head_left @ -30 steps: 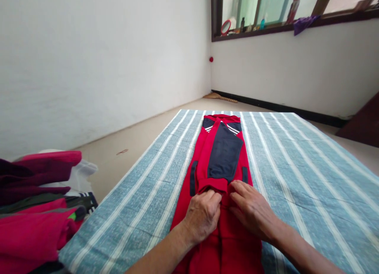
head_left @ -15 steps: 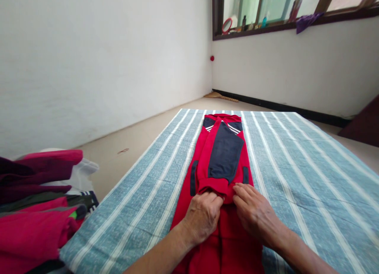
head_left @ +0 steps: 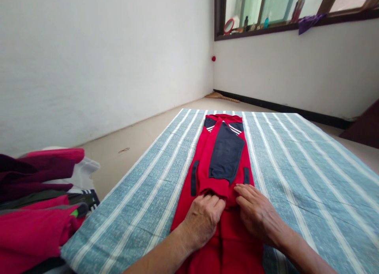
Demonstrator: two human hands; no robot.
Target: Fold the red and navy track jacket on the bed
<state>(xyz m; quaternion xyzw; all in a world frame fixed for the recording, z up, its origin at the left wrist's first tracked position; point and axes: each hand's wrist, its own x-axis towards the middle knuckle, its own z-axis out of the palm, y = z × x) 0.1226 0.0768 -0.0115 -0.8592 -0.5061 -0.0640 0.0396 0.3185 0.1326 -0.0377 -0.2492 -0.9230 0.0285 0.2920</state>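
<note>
In the head view, the red jacket [head_left: 201, 147] lies lengthwise on the striped cloth [head_left: 296, 155], its sleeve laid down the front. Little has shifted in the last second: the right hand [head_left: 257, 214] has slid slightly outward, and its thumb, visible earlier, is now out of sight. The sleeve has kept its place, so the change looks like a small adjustment at the hem — not a new fold.

The left hand [head_left: 204, 218] is curled in at the cuff [head_left: 213, 186]; its fingertips are hidden, so I cannot tell whether they pinch. The right fingers lie close together on the hem, pinch uncertain. Red fabric [head_left: 239, 254] runs on below the 2 hands — clothes [head_left: 32, 226] are piled at the left.
</note>
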